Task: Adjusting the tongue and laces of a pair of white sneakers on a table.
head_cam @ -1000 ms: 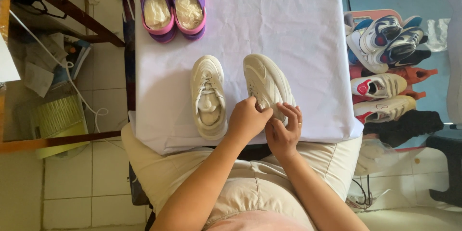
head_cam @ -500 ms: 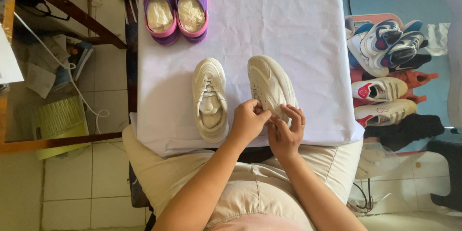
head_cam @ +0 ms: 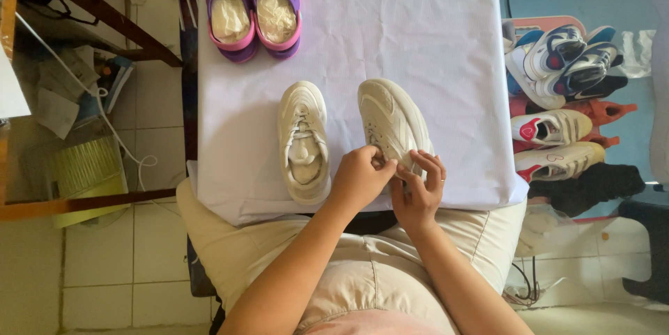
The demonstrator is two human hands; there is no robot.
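Observation:
Two cream sneakers lie on a white cloth-covered table (head_cam: 432, 42). The left sneaker (head_cam: 303, 140) sits upright with its laces showing. The right sneaker (head_cam: 390, 119) is tilted onto its side. My left hand (head_cam: 359, 178) and my right hand (head_cam: 418, 188) meet at the heel end of the right sneaker, with fingers pinching something small there, probably its lace. The near part of that shoe is hidden under my hands.
A pair of pink and purple clogs (head_cam: 254, 7) stuffed with paper stands at the table's far edge. Several other shoes are piled on the floor (head_cam: 564, 105) to the right. A wooden frame and clutter (head_cam: 77, 98) lie on the left.
My hands stay at the right sneaker's heel end with only small finger movement. The view has shifted slightly.

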